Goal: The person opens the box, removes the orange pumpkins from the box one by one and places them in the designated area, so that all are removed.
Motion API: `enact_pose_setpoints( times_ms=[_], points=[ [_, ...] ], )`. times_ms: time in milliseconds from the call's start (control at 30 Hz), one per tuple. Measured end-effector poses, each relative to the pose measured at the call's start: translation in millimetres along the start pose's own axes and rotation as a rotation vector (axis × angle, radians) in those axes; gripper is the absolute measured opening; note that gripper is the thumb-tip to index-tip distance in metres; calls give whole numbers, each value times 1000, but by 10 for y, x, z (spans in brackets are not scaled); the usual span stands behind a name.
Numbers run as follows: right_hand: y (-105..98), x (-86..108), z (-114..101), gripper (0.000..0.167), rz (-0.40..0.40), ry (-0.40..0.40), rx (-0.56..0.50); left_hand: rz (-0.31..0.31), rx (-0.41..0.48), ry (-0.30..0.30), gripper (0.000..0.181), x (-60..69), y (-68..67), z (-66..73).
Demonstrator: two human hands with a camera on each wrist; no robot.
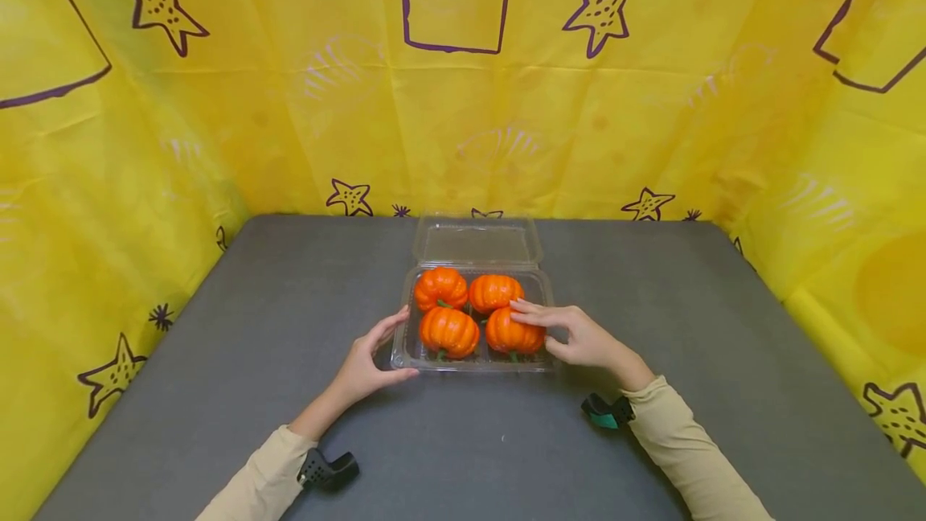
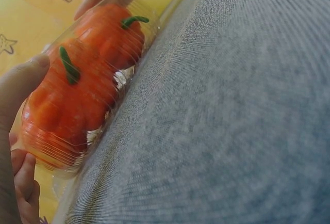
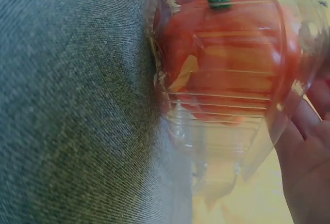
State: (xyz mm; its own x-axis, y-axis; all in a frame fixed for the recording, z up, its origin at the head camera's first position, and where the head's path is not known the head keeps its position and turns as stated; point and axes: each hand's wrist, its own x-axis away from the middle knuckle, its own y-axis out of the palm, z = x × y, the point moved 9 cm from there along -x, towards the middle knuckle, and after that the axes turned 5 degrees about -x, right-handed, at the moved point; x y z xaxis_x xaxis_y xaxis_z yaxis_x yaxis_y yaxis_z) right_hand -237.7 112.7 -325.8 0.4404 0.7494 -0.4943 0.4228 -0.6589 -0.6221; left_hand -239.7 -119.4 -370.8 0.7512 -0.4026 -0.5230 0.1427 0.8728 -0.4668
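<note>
A clear plastic clamshell container (image 1: 401,352) stands on the table with its lid (image 1: 477,241) folded back. Inside sit orange pumpkins with green stems: back left (image 1: 440,288), back right (image 1: 495,293), front left (image 1: 448,332) and front right (image 1: 512,331). My left hand (image 1: 365,364) holds the container's front left corner, thumb along the front and fingers at the left side. Over the right wall reaches my right hand (image 1: 579,336), its extended fingers resting on the front right pumpkin. Its thumb is bent beside the container wall. The right wrist view hides those fingertips behind plastic and pumpkin.
A dark grey cloth-covered table (image 1: 289,288) lies under everything. Yellow curtains (image 1: 463,127) with drawn stars hang behind it and at both sides. Dark wrist mounts (image 1: 329,469) sit on both sleeves, close to the tabletop.
</note>
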Motion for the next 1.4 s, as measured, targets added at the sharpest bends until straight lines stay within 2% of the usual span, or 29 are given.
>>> enact_pose_setpoints(
  times_ms=[67, 200, 300, 400, 667, 933, 1400],
  points=[
    [10, 8, 12, 52, -17, 19, -10, -3, -2, -7, 73, 11, 0, -8],
    [16, 9, 25, 49, -50, 97, -11, -7, 6, -24, 73, 19, 3, -26],
    [5, 9, 31, 54, -54, 149, 2, -5, 13, -18, 73, 16, 7, -22],
    [8, 9, 41, 56, -50, 167, 1, -6, 16, -12, 72, 26, 5, -23],
    [-3, 15, 41, 54, -12, 126, 42, -12, 20, -44, 72, 30, 12, -30],
    [-51, 11, 36, 51, 60, 95, 76, -5, 12, -19, 72, 16, 3, -28],
    [-145, 78, 171, 45, 169, 116, -116, -4, 0, -5, 72, 12, 2, -14]
  ],
)
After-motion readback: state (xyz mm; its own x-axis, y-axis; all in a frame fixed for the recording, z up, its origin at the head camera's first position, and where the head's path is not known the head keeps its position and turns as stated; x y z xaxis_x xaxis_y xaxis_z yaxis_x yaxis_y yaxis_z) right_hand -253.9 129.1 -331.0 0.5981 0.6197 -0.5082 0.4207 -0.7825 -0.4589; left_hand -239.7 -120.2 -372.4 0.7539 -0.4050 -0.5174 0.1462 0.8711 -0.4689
